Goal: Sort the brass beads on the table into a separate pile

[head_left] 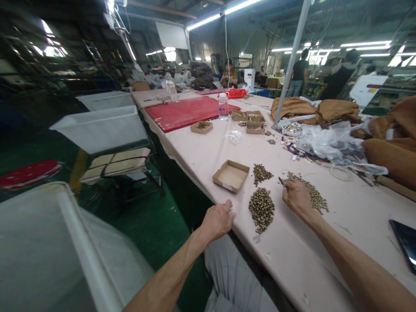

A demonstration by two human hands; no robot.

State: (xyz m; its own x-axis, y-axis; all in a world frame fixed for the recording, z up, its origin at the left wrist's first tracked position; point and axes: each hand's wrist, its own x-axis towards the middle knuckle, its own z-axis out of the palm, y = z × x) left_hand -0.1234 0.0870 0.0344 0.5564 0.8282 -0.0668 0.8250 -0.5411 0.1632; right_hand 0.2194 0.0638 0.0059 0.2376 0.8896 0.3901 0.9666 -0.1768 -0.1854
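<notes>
My right hand [297, 197] is closed around a short, dark, thin tool [281, 180], whose tip points away to the left; most of it is hidden in the fist. The hand rests at the left side of a spread of small brass-coloured metal pieces [313, 193]. Left of it lie a dense heap of similar pieces [261, 208] and a smaller pile [261, 173]. At the table's near edge, my left hand [217, 220] rests with loosely bent fingers, slightly apart, and nothing visible in them. Just beyond it stands a shallow cardboard box [230, 175] with its bottom showing.
Farther up the cloth-covered table [195, 151] are small cardboard boxes of metal parts [255, 127], a water bottle [223, 106] and a red sheet [185, 113]. A metal pole [292, 60], plastic bags [331, 141] and a phone [404, 242] are rightward. White bins [100, 125] stand left.
</notes>
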